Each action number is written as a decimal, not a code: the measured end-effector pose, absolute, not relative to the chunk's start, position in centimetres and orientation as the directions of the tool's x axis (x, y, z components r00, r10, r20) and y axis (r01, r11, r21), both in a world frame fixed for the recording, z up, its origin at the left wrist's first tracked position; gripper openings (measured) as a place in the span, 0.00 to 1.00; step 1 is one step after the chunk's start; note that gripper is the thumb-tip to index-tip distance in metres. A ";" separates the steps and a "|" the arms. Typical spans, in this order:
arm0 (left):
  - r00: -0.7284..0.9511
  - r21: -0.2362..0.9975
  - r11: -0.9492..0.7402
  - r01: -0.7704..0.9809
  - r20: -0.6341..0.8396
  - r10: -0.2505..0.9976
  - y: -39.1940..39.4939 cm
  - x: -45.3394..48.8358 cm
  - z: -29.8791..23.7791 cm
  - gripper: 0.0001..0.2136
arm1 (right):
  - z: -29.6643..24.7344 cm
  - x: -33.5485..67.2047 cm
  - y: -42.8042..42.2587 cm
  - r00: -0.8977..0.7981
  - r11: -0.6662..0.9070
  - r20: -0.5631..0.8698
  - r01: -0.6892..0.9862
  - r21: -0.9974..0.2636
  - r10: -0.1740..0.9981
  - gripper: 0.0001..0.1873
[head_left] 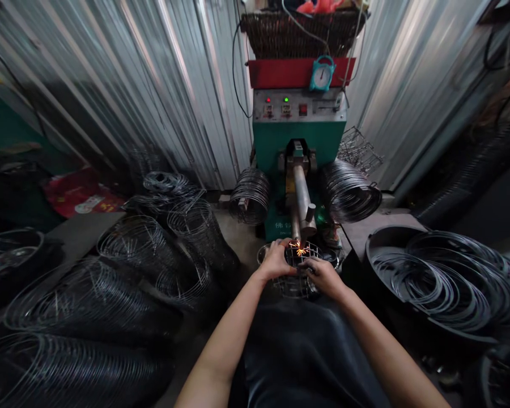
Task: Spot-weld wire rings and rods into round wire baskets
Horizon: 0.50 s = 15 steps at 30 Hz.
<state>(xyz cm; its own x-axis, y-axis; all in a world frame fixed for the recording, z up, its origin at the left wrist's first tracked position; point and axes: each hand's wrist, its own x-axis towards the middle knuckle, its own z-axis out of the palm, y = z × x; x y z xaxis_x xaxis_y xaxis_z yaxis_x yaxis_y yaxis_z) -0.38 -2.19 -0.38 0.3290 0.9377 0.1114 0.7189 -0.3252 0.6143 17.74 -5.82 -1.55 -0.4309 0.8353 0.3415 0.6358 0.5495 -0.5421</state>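
Note:
Sparks (300, 249) fly at the tip of the spot welder's arm (301, 187), right between my hands. Beneath the tip is a round wire rack (295, 288) with a grid of crossing wires. My left hand (276, 259) grips the rack's left side, thumb and fingers around the wires close to the sparks. On the right, my right hand (323, 275) is closed with its fingertips pinched at the grid. Whether a separate small wire sits in that pinch cannot be made out.
The green welder body (297, 136) stands ahead, with wire coils (351, 191) hanging beside it. Stacks of wire rings (89, 300) crowd the left. A round tub (376, 258) of wire hoops (429, 283) is at right. A corrugated metal wall (187, 68) rises behind.

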 end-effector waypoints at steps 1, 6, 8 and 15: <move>0.331 0.619 -0.317 0.719 0.097 0.939 -2.2 -0.3 -0.3 0.43 | -1.5 17.7 -5.8 -0.426 0.549 0.348 0.633 -0.545 0.835 0.10; 0.311 0.601 -0.300 0.741 0.090 0.946 -2.2 -0.2 -0.3 0.44 | -2.0 17.8 -6.1 -0.394 0.522 0.342 0.659 -0.542 0.853 0.12; 0.289 0.578 -0.289 0.763 0.095 0.953 -1.9 0.0 -0.2 0.44 | -2.2 17.7 -5.7 -0.374 0.508 0.345 0.666 -0.546 0.861 0.12; 0.230 0.603 -0.213 0.769 0.050 0.972 -0.3 0.5 0.0 0.43 | -1.5 17.4 -4.9 -0.227 0.447 0.400 0.632 -0.634 0.888 0.10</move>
<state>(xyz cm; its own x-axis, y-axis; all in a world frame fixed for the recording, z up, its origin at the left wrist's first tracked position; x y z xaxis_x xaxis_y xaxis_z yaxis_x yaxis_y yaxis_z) 0.49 -0.28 -0.02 0.2297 0.9720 0.0498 0.7691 -0.2126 0.6028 17.40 -4.88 -1.55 -0.2268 0.8881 0.3998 0.6317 0.4465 -0.6337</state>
